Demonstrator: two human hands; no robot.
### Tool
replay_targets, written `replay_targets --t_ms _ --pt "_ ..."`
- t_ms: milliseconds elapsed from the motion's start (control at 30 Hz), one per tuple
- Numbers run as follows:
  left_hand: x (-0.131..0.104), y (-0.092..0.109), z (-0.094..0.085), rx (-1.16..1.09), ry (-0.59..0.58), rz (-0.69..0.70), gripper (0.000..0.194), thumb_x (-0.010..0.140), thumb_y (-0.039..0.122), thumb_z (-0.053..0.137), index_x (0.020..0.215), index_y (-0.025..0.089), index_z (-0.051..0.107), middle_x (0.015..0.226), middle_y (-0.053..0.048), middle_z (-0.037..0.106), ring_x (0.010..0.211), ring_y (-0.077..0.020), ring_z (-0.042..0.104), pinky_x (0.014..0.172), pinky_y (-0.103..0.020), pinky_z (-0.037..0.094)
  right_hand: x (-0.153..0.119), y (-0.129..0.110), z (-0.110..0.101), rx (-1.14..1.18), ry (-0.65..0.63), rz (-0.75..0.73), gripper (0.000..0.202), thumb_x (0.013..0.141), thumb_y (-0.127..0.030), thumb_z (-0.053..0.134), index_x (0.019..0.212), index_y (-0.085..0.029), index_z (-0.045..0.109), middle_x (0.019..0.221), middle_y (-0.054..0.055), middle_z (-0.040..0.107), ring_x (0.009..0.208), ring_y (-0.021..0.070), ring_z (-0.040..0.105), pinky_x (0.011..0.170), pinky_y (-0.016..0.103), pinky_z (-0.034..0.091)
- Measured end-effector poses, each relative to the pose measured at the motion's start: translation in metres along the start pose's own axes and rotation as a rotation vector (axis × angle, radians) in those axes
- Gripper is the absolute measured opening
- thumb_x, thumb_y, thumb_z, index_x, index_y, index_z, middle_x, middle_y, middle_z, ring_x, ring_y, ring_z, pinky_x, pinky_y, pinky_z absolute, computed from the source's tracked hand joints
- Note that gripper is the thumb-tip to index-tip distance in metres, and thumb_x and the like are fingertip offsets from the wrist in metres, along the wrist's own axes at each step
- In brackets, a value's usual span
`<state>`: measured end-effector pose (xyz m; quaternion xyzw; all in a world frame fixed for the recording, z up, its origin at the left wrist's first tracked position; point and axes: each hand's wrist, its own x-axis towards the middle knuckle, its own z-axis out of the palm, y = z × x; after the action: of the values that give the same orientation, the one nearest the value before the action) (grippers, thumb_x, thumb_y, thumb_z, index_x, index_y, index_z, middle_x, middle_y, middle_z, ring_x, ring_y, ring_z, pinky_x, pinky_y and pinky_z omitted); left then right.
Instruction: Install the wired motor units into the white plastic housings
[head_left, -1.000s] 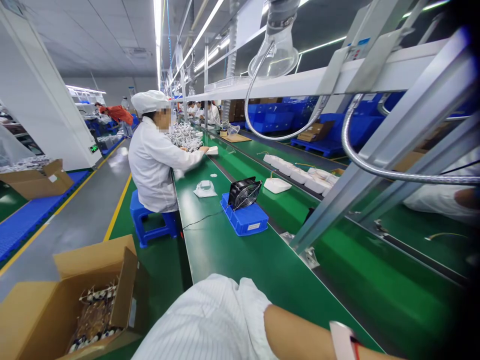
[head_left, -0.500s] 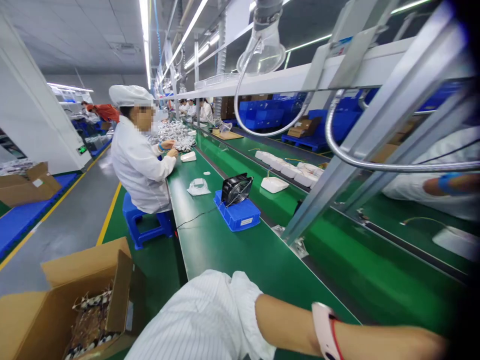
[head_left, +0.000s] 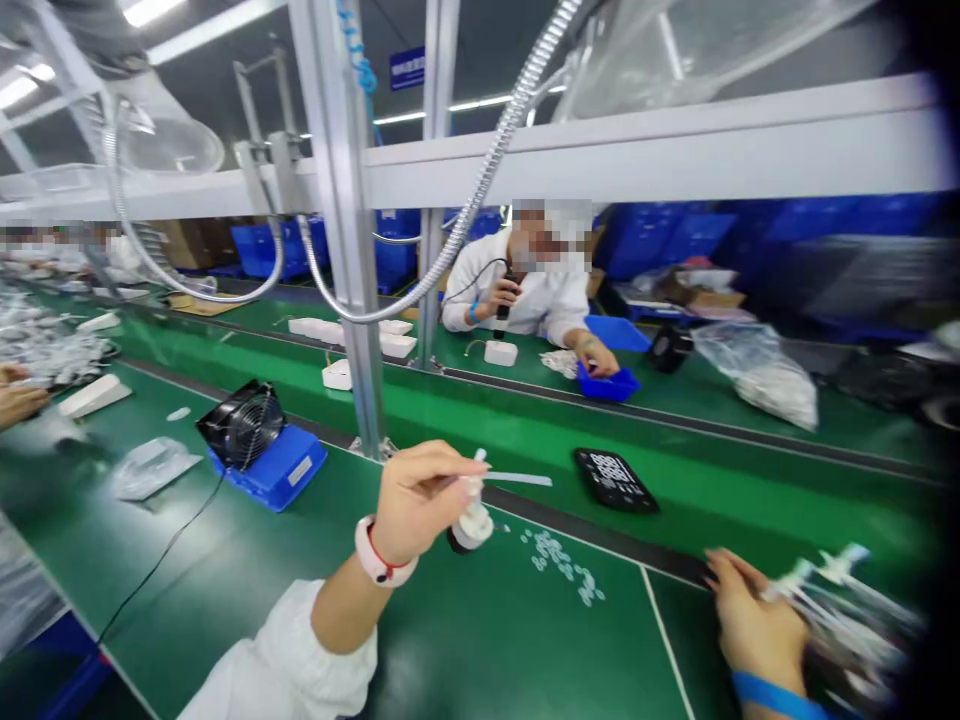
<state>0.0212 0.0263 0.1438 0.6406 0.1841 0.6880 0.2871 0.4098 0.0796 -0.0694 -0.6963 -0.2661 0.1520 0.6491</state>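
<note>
Near the middle of the head view, my left hand (head_left: 427,490), wearing a pink wristband, is closed with its thumb and fingertips pinching a small white part with a round body and black base (head_left: 471,527). A thin white strip (head_left: 525,479) sticks out to the right from the fingertips. My right hand (head_left: 757,615), with a blue wristband, is at the lower right, its fingers apart beside a blurred pile of white and dark parts (head_left: 855,610). Small clear rings (head_left: 559,560) lie scattered on the green table between the hands.
A black fan (head_left: 244,425) stands on a blue bin (head_left: 274,468) at left, near a plastic bag (head_left: 154,468). A black digital display (head_left: 615,480) lies beyond the rings. Metal posts (head_left: 341,250) rise behind the table. Across it, a person (head_left: 517,285) holds a dark tool.
The view has swung right. My left hand, earlier stretched out blurred at the lower right, is now raised mid-view with the white part. My right hand and the scattered rings have come into view.
</note>
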Motion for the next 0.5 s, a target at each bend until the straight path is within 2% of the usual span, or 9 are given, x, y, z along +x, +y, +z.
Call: replay_targets --t_ms 100,233,333,433,500 --pt "-0.001 0.001 -0.001 0.067 -0.025 0.012 0.018 0.075 0.013 0.065 0.089 0.023 0.072 0.067 -0.002 0.064 0.058 -0.0088 0.055 0.050 -0.018 0.042 0.009 0.002 -0.002 0.045 -0.043 0.084 0.038 0.051 -0.048 0.064 0.076 -0.020 0.061 0.077 0.007 0.062 0.075 0.0248 0.061 0.069 0.042 0.050" --pt "-0.003 0.001 -0.006 0.088 -0.057 0.016 0.022 0.077 0.011 0.062 0.092 0.024 0.071 0.071 -0.002 0.065 0.062 -0.0102 0.058 0.052 -0.018 0.045 0.016 -0.002 0.004 0.153 -0.015 0.023 0.040 0.052 -0.046 0.064 0.076 -0.015 0.059 0.074 0.005 0.060 0.074 0.0197 0.059 0.061 0.033 0.052" --pt "-0.008 0.004 -0.012 0.102 -0.116 0.022 0.023 0.077 0.011 0.062 0.093 0.024 0.071 0.071 -0.002 0.065 0.064 -0.0112 0.059 0.055 -0.020 0.047 0.026 -0.001 0.008 0.183 0.020 -0.010 0.039 0.055 -0.047 0.063 0.077 -0.015 0.058 0.074 0.005 0.060 0.073 0.0182 0.059 0.060 0.032 0.053" --pt "-0.015 0.006 -0.016 0.023 -0.143 -0.008 0.020 0.077 0.015 0.064 0.092 0.025 0.071 0.068 -0.002 0.065 0.063 -0.0118 0.057 0.056 -0.021 0.046 0.032 0.004 0.011 0.177 0.029 -0.040 0.039 0.056 -0.047 0.062 0.079 -0.015 0.057 0.075 0.005 0.061 0.072 0.0181 0.059 0.061 0.033 0.053" --pt "-0.023 0.004 -0.018 -0.087 -0.145 -0.093 0.015 0.077 0.020 0.065 0.089 0.025 0.072 0.065 -0.002 0.063 0.060 -0.0113 0.056 0.053 -0.021 0.045 0.032 0.007 0.012 0.159 0.014 -0.058 0.039 0.056 -0.047 0.061 0.079 -0.015 0.058 0.074 0.005 0.062 0.070 0.0182 0.059 0.062 0.034 0.052"
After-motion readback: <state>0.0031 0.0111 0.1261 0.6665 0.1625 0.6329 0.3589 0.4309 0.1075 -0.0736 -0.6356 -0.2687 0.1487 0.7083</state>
